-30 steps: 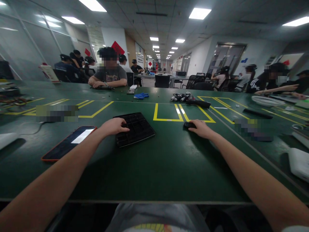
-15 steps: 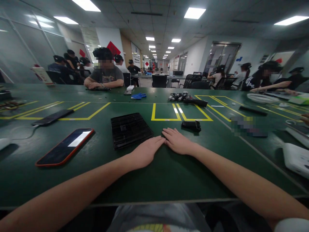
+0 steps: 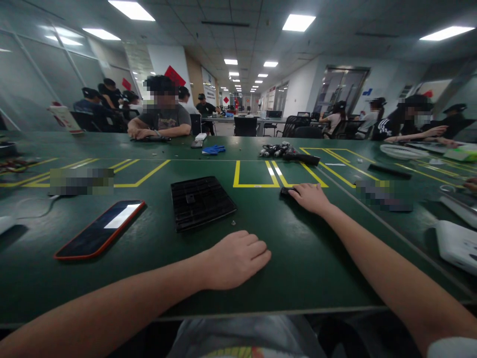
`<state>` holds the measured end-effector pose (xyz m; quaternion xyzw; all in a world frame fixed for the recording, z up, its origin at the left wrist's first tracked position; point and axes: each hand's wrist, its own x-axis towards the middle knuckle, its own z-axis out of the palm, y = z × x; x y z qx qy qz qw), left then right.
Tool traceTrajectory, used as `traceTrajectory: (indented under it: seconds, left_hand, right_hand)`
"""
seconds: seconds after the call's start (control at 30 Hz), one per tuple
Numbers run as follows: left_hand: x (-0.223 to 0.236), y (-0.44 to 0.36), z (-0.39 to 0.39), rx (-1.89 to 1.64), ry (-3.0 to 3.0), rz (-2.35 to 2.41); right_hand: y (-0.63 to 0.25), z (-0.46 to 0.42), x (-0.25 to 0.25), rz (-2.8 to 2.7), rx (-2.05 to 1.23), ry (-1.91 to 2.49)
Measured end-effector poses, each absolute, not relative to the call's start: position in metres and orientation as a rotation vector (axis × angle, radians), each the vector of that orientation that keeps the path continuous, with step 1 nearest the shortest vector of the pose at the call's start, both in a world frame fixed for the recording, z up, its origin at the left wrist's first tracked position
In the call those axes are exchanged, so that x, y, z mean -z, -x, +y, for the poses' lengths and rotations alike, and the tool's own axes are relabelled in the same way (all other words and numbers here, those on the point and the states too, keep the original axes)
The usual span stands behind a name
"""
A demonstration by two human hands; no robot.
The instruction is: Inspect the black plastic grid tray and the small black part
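Note:
My right hand (image 3: pixel 310 198) lies over a small black oblong object (image 3: pixel 285 191), fingers closed around it. Only the object's left end shows past the fingertips. Nearer to me, my left hand (image 3: pixel 238 259) rests on the green table (image 3: pixel 298 278) with its fingers curled in. I see nothing in it, though its underside is hidden. A flat black square panel (image 3: pixel 203 201) with a ribbed surface lies beyond the left hand, untouched. Between panel and hand sits a tiny clear or metallic piece (image 3: pixel 233 223).
An orange-edged phone (image 3: pixel 100 229) lies at left. Farther back are a blue glove (image 3: pixel 213 149), black cables (image 3: pixel 278 149) and yellow tape outlines (image 3: pixel 257 186). A white device (image 3: pixel 456 246) stands at right. Across the table sits a person (image 3: pixel 160 117) with both forearms on it.
My right hand has moved right and away from me onto the black oblong object. My left hand has drawn back towards me and curled, uncovering the tiny piece.

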<state>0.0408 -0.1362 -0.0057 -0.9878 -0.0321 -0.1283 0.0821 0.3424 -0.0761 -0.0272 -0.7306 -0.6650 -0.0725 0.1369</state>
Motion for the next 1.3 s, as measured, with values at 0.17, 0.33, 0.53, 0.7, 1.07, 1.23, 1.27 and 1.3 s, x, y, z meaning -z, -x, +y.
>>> traceTrajectory:
  seconds: [0.17,0.33,0.53,0.7,1.07,1.23,1.27,1.3]
  left_hand:
    - [0.01,-0.033,-0.104,0.253,2.747,-0.898]
    - [0.017,-0.027,-0.089,0.171,2.855,-0.962]
    - [-0.016,-0.015,-0.065,0.86,3.27,-1.608]
    - [-0.037,0.024,-0.017,1.679,2.864,-2.253]
    - [-0.023,0.062,0.018,-0.016,2.742,-1.742]
    - [-0.02,0.066,0.019,-0.007,2.665,-1.585]
    - [-0.02,0.067,0.019,0.008,2.665,-1.558]
    - [-0.02,0.068,0.018,0.024,2.661,-1.538]
  right_hand:
    - [-0.344,-0.072,0.036,-1.889,0.018,2.094]
    - [-0.339,-0.072,0.033,-1.889,0.018,2.101]
    - [-0.338,-0.074,0.032,-1.868,-0.001,2.112]
    - [-0.34,-0.071,0.035,-1.869,0.015,2.097]
    - [-0.35,-0.07,0.041,-1.915,-0.026,2.06]
    - [-0.346,-0.069,0.042,-1.893,0.001,2.05]
    - [-0.346,-0.069,0.042,-1.889,0.0,2.046]
    - [-0.345,-0.069,0.042,-1.883,0.0,2.042]
